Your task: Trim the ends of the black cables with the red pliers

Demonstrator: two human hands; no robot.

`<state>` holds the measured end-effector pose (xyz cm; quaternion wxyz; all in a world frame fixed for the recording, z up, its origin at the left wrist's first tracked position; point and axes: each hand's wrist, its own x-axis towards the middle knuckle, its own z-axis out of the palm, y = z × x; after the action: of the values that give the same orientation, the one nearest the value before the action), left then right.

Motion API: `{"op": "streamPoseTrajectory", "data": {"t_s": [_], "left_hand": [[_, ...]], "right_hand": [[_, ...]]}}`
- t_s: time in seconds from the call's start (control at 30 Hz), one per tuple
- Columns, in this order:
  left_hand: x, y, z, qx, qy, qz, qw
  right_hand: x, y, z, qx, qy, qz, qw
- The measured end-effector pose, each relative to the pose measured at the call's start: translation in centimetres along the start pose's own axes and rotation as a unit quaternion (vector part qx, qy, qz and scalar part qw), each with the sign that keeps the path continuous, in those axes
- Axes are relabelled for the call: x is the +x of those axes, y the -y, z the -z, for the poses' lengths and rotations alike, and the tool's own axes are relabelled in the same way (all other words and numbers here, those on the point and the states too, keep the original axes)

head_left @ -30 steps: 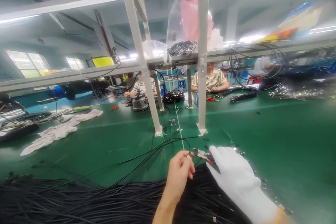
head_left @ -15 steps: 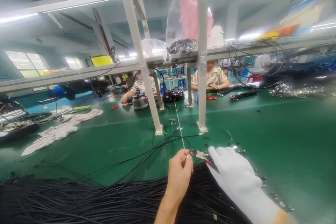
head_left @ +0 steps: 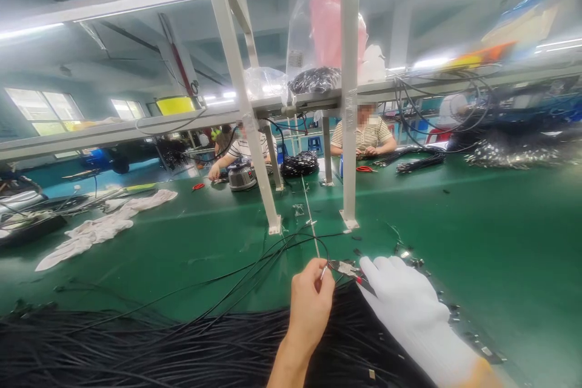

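Note:
My bare left hand (head_left: 311, 303) is closed in a pinch on the end of a thin black cable (head_left: 291, 246) that loops away over the green table. My right hand (head_left: 407, 309) wears a white glove and grips small cutters (head_left: 348, 269) with red handles, their metal jaws pointing at the cable end beside my left fingers. A thick heap of black cables (head_left: 159, 348) lies under both hands along the near edge.
White frame posts (head_left: 349, 133) stand on the green table (head_left: 477, 230) just beyond my hands. White cloths (head_left: 102, 227) lie at the left. Cut scraps (head_left: 454, 309) dot the table at the right. Two people sit working across the table, with cable bundles (head_left: 300, 165) nearby.
My left hand has turned slightly and shifted a little toward me, keeping its pinch on the cable end. The cutters have stayed at the cable tip.

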<state>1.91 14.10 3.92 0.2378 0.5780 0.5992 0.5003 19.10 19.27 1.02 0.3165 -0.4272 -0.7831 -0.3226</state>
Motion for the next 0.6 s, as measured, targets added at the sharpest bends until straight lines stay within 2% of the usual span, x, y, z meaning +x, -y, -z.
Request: {"op": "streamPoseTrajectory", "data": {"t_s": [0.4,0.6], "left_hand": [[0.06,-0.09,0.10,-0.012,0.003,-0.005,1.000],[0.06,-0.10,0.20,-0.021,-0.001,-0.010,1.000]], "right_hand": [[-0.10,-0.07,-0.20,0.008,0.004,0.003,1.000],[0.27,0.24,0.06,0.033,-0.023,-0.013,0.999]]}}
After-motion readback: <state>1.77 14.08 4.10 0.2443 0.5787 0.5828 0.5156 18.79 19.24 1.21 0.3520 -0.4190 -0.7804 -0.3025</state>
